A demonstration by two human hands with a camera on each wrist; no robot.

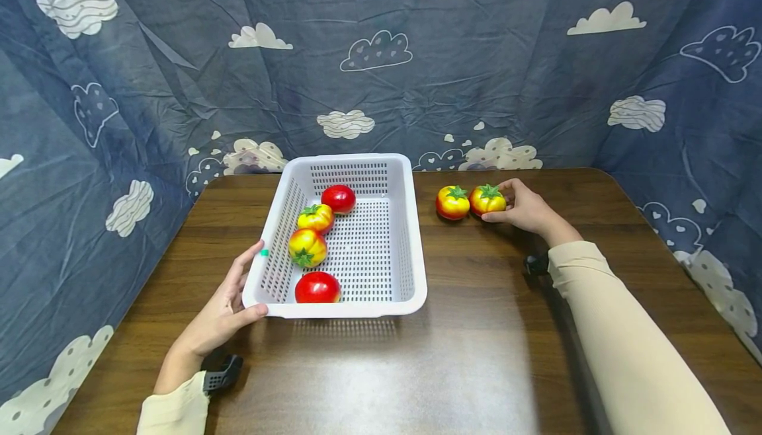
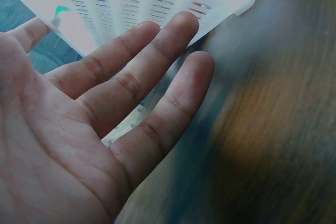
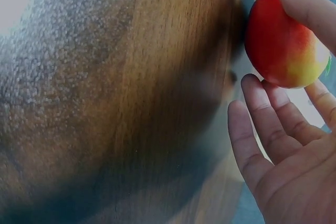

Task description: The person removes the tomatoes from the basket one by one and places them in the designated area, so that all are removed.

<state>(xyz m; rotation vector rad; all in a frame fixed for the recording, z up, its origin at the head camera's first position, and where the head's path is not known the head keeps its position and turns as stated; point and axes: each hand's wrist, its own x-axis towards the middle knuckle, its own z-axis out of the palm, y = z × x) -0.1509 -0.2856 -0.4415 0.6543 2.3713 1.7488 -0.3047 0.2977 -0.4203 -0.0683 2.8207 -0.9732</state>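
Observation:
My right hand (image 1: 526,210) grips a red-and-yellow toy tomato (image 1: 488,200), thumb on one side and fingertips on the other. In the right wrist view the thumb presses the tomato (image 3: 283,40), and some fingertips lie against its opposite side. A second, similar tomato (image 1: 452,203) sits right beside it on the table. My left hand (image 1: 223,313) rests at the near left corner of a white perforated basket (image 1: 417,250), index finger and thumb touching its rim. The left wrist view shows the other fingers (image 2: 131,80) nearly straight below the basket's wall (image 2: 113,3).
Inside the basket, along its left side, lie two red-yellow tomatoes (image 1: 307,248) and two red rounded pieces (image 1: 318,287). The brown wooden table (image 1: 464,355) reflects light at its front. A blue cloud-patterned cloth (image 1: 369,104) hangs behind and at both sides.

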